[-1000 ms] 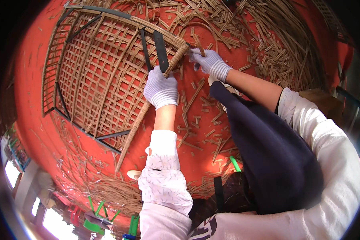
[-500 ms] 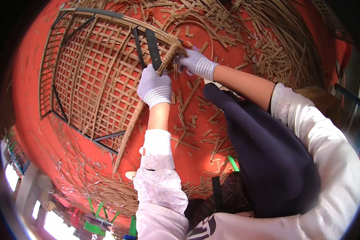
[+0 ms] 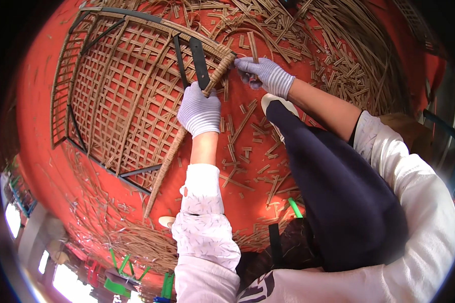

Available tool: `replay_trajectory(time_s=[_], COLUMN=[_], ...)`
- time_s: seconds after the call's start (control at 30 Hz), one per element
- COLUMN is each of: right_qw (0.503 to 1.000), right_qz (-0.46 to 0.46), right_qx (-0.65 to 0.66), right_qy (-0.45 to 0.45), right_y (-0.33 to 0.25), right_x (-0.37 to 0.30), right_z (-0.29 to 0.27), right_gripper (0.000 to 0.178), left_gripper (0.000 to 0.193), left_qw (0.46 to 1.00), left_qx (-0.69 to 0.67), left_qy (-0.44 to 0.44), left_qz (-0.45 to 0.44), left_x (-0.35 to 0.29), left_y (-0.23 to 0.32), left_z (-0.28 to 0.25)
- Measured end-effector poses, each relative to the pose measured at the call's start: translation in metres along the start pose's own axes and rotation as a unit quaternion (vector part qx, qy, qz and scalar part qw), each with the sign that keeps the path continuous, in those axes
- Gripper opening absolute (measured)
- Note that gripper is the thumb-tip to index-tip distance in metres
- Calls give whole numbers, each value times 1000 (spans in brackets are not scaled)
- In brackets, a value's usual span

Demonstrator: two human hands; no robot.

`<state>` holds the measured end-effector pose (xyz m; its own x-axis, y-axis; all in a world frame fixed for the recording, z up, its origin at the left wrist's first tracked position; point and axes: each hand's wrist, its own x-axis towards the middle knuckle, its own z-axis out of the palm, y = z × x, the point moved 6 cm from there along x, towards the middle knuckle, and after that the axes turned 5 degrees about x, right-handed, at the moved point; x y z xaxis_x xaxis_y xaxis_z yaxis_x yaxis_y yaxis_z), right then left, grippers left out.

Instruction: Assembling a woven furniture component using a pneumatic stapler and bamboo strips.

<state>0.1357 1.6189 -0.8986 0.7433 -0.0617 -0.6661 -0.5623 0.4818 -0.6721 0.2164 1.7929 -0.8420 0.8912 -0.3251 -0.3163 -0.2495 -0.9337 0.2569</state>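
Panel sits over the red floor, ahead-left of the person, its rim clasped by the left hand. The right hand seems to pinch a strand beside the corner. I'd guess it's rim-wrapping; the next turn calls for steady tension.

Head-worn fisheye, looking down at both hands, fairly near, outer rim perhaps blurred
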Motion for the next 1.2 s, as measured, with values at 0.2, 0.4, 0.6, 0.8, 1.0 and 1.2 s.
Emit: replay_trajectory(time_s=[0.2,0.4,0.6,0.8,1.0,1.2], right_qw=[999,996,991,984,986,993], right_qz=[11,1,-9,-29,-50,-82], right_qx=[26,82,125,158,111,-30], right_qy=[29,38,38,78,116,83], right_y=[11,9,20,26,22,-1], right_x=[3,8,13,13,9,3], right_z=[-3,-8,-7,-7,-6,-8], right_gripper=[40,33,34,40,39,35], left_gripper=[29,29,30,27,27,29], left_qw=[1000,1000,1000,1000,999,1000], left_qx=[-16,-13,-16,-10,12,-10], left_qy=[4,1,8,12,27,10], left_qz=[-1,-2,0,2,12,0], left_x=[-1,-1,-2,-2,-2,-3], left_y=[0,2,3,1,2,1], left_z=[0,-3,-5,-2,-2,-2])
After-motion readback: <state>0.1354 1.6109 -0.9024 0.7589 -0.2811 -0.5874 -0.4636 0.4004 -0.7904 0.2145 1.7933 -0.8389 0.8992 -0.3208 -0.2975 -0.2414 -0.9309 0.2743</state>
